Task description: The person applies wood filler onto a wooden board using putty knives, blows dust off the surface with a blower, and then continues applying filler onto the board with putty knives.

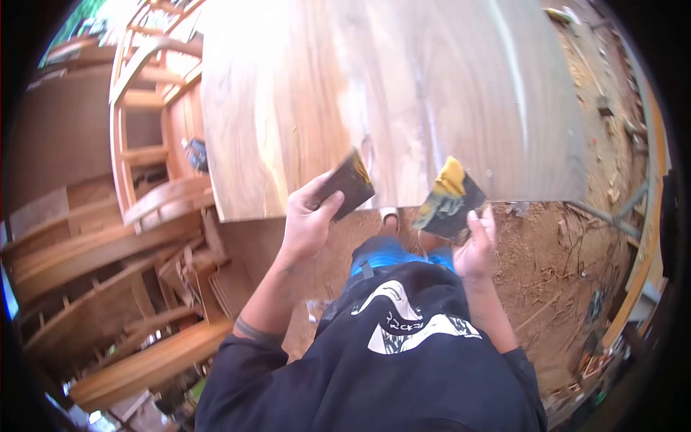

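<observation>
A dark flat piece with a yellow smear along its edge is pinched in my left hand, close to the front edge of the wooden tabletop. My right hand grips a second dark flat piece, which carries a thick yellow lump of paste and greyish smears. The two pieces are apart, both tilted, near the board's front edge. Pale streaks and wood grain run along the board.
Wooden chair frames stand at the left, above stacked timber. A dark bundle rests on a chair. Brown dirt ground with debris lies below and right. A long beam curves along the right.
</observation>
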The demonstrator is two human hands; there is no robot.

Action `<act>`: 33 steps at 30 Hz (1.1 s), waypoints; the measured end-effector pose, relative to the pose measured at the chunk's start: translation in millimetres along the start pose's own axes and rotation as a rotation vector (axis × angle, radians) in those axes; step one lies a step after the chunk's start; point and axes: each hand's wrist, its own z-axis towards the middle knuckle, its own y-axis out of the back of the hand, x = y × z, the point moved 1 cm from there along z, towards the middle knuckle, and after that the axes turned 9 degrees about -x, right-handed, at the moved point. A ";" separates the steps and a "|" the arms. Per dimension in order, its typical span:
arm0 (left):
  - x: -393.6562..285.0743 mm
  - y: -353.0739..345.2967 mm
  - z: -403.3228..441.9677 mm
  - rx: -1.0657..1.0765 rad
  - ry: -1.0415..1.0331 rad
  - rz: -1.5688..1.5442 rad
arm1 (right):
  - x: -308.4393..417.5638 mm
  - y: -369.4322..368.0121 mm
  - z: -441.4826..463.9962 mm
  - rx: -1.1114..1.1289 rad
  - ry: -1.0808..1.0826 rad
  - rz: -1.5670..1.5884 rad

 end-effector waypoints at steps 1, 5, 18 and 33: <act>-5.9 -9.0 1.6 0.018 -0.026 -0.075 | 1.7 -11.0 -5.6 -0.011 0.033 0.024; -3.5 -37.5 -4.3 0.182 -0.160 -0.245 | 1.3 -39.8 -25.9 -0.139 0.161 0.151; -27.2 -35.2 -43.7 0.624 -0.759 0.541 | -13.7 -44.0 -77.0 -0.232 0.461 -0.042; -6.2 56.1 -174.5 0.674 -0.925 0.463 | -122.8 0.5 -245.4 -0.570 0.549 0.075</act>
